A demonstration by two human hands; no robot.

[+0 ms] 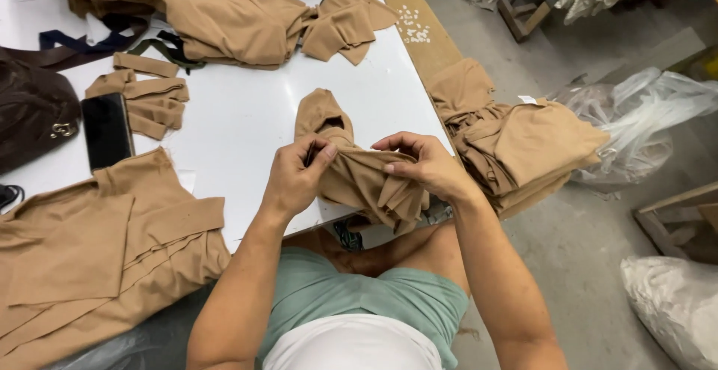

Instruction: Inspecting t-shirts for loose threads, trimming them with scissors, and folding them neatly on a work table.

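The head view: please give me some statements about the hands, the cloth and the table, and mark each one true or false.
1. Both hands grip one tan fabric piece. True: the left hand and the right hand pinch it at the table's edge.
2. A dark phone lies on the white table. True.
3. The phone is in the right hand. False: it lies flat on the table, far to the left of both hands.
4. The stacked fabric to the right of the table is blue. False: it is tan.
5. A dark brown bag sits at the table's left edge. True.
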